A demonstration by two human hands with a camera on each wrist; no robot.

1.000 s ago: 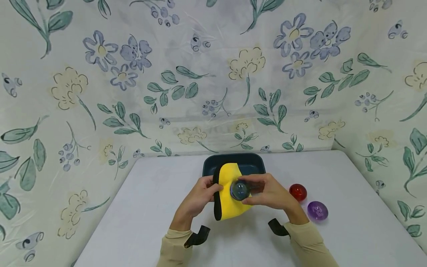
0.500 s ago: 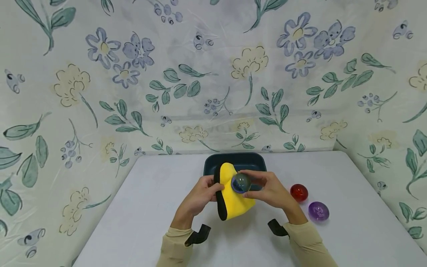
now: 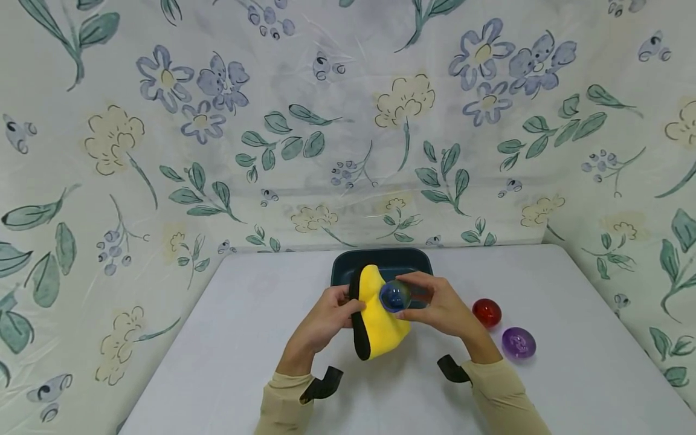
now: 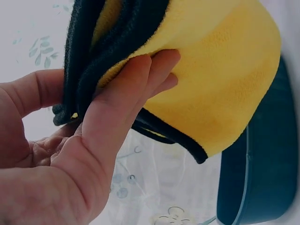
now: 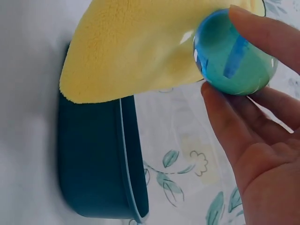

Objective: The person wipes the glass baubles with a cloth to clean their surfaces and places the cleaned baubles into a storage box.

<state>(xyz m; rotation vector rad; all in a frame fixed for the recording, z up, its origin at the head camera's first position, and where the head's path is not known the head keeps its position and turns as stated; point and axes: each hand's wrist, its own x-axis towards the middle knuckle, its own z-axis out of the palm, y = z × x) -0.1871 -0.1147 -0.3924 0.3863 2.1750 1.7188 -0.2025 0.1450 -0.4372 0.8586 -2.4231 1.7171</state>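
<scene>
My left hand grips a folded yellow cloth with a black edge above the table; its fingers curl round the black folds of the cloth. My right hand pinches a blue-green glass ball and holds it against the cloth's upper part. In the right wrist view the ball sits between thumb and fingertips, touching the yellow cloth. Both are held just in front of a dark blue tray.
A red ball and a purple ball lie on the white table to the right of my hands. The dark tray stands at the back by a flowered backdrop that surrounds the table.
My right hand has moved the ball up along the cloth, from its middle to its upper part. The cloth has tilted slightly; the left hand has stayed put.
</scene>
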